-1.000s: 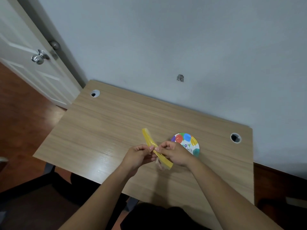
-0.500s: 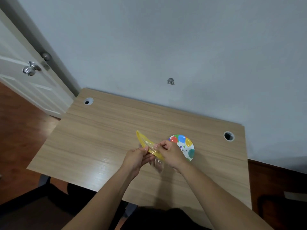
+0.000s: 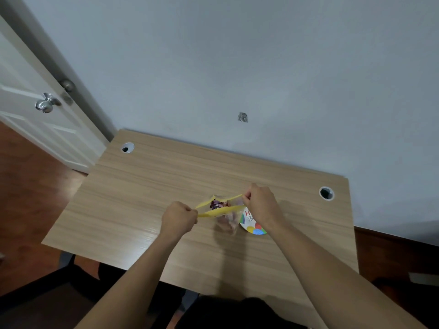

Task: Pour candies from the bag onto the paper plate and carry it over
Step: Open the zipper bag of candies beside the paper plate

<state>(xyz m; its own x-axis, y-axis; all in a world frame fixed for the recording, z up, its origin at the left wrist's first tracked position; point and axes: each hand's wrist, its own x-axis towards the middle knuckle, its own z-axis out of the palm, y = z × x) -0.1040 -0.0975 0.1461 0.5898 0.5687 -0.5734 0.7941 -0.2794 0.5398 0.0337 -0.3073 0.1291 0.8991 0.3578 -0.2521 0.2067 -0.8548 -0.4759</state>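
A clear bag with a yellow zip strip (image 3: 219,211) hangs above the wooden desk (image 3: 147,186), its mouth pulled wide apart. Wrapped candies (image 3: 217,204) show inside the opening. My left hand (image 3: 178,218) pinches the near lip of the strip. My right hand (image 3: 260,204) pinches the far lip. A colourful paper plate (image 3: 250,225) lies on the desk just right of the bag, mostly hidden under my right hand and wrist.
Two round cable holes sit in the desk, one at the back left (image 3: 127,147) and one at the right (image 3: 326,193). A white door with a metal knob (image 3: 46,104) stands at the left. The grey wall rises behind the desk.
The bag's yellow strip was closed between my hands; now my hands have moved apart and the mouth is open, showing candies. The bag sits nearer the plate.
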